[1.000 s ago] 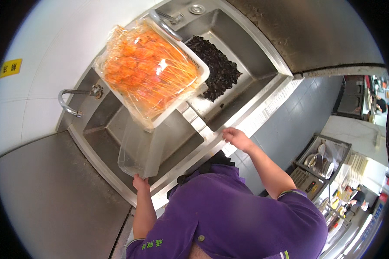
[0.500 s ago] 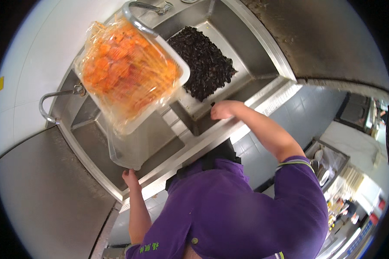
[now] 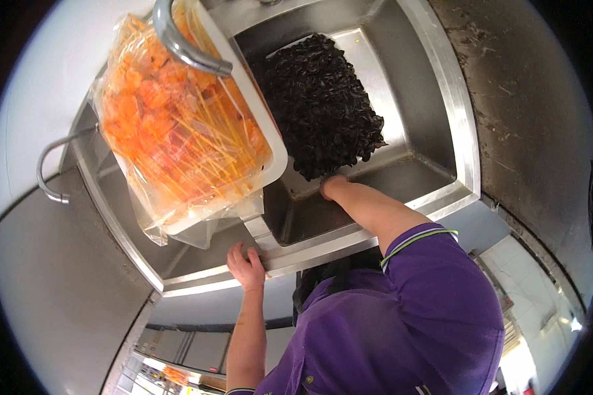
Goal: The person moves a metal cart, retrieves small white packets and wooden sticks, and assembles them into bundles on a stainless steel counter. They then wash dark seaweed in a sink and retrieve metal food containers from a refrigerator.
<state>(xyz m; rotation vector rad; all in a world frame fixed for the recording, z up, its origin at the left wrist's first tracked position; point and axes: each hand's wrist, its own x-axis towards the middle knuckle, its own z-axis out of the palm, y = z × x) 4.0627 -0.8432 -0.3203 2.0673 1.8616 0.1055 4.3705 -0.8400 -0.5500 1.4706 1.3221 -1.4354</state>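
A heap of black, shiny, curled pieces, like wood ear mushrooms, lies in the right basin of a steel sink. My right hand reaches down into this basin at the heap's near edge; its fingers are mostly hidden. At the sink's front rim, close to the divider, my left hand has its fingers apart and holds nothing. Across the left basin and divider rests a white tray. In it, under clear plastic, are skewers with orange food.
One curved tap reaches over the tray, and a second tap stands at the left. Steel counters flank the sink, the left counter and the stained right counter. A white wall rises at the back left.
My left hand has come from low beside the left basin to the rim near the divider. The right hand has reached deeper, up to the heap. My view has shifted closer.
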